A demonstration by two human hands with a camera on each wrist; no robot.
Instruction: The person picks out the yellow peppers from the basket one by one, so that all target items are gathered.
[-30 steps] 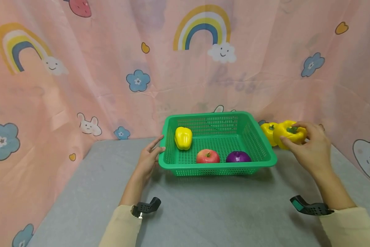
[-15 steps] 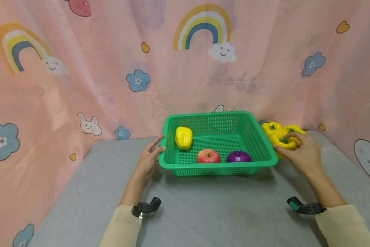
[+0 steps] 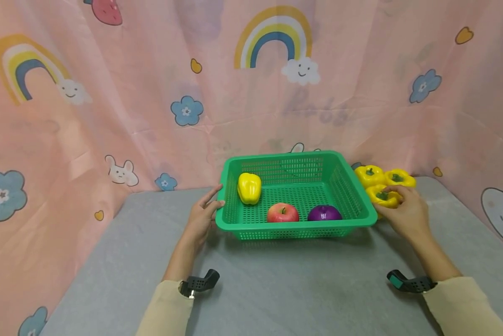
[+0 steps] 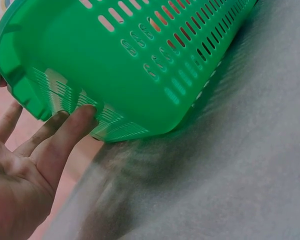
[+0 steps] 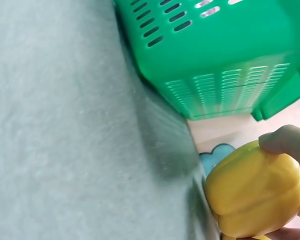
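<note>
A green plastic basket stands on the table. My left hand holds its left end, the thumb on the rim and other fingers against the outer wall, as the left wrist view shows. Just right of the basket, my right hand grips a yellow bell pepper between thumb and fingers. Two more yellow bell peppers stand close behind it, one at the left and one at the right. The held pepper's lower part is hidden in the head view.
Inside the basket, a yellow bell pepper sits at the left, with a red apple and a shiny purple round thing near the front wall. A printed pink curtain hangs behind the grey table.
My right hand has brought the pepper forward and left, down beside the basket, revealing the right-hand pepper behind. My left hand and the basket stay put.
</note>
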